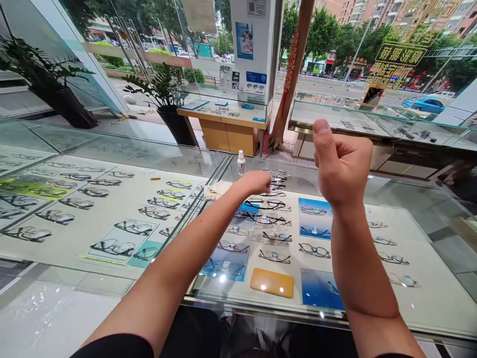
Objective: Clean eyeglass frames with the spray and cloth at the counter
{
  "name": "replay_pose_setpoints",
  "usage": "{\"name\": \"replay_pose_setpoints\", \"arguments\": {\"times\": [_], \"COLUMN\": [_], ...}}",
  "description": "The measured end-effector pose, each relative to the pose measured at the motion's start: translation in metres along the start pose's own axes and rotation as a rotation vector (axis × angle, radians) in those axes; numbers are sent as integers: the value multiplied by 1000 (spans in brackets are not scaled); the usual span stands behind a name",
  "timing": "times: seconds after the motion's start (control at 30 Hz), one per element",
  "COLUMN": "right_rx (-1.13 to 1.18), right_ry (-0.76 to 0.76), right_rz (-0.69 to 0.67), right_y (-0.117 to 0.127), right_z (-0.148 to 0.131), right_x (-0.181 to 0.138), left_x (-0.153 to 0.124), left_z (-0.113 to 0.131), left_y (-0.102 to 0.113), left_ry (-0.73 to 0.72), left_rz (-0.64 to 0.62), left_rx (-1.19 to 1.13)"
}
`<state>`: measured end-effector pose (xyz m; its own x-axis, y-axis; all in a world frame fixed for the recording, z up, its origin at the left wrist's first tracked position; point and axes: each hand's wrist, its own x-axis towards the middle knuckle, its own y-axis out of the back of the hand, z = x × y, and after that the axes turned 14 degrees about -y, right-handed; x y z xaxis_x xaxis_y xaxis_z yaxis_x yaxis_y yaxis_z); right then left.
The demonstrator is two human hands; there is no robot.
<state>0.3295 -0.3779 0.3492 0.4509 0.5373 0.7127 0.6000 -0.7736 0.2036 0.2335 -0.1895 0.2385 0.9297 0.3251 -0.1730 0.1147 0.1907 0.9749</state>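
Note:
My left hand point(260, 183) reaches forward over the glass counter, its fingers curled closed beside a row of eyeglasses point(278, 187). The wrist and the back of the hand hide whatever may be in those fingers. Raised above the counter's right part is my right hand point(345, 166), a fist with the thumb pointing up and nothing visible in it. A white spray bottle point(241, 164) stands just behind my left hand. Near that wrist lies a pale cloth point(216, 190). Dark-framed eyeglasses point(265, 204) lie nearer to me.
The glass display counter point(208, 293) spans the front, with many eyeglasses inside. A mustard-yellow case point(272, 283) lies near its front edge. Beyond are a wooden display cabinet point(231, 135), potted plants point(179, 124), a tree trunk point(286, 94) and street-facing windows.

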Motion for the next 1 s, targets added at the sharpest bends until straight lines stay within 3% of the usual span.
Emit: {"name": "replay_pose_setpoints", "arguments": {"times": [0.23, 0.43, 0.57, 0.77, 1.0], "right_rx": [-10, 0, 8, 33, 74], "right_ry": [-13, -57, -112, -125, -102], "right_rz": [-98, -175, -215, -206, -176], "right_y": [-1, -1, -1, -1, 0], "right_z": [2, -1, 1, -5, -9], "right_x": [-1, 0, 0, -4, -5], "left_x": [5, 7, 10, 14, 13], "left_z": [-5, -13, -14, -16, -18], "left_y": [-8, -9, -17, -27, -18], "left_ry": [-4, 61, 79, 84, 76], "left_rz": [1, 198, 257, 323, 465], "left_rx": [-11, 3, -3, -37, -137]}}
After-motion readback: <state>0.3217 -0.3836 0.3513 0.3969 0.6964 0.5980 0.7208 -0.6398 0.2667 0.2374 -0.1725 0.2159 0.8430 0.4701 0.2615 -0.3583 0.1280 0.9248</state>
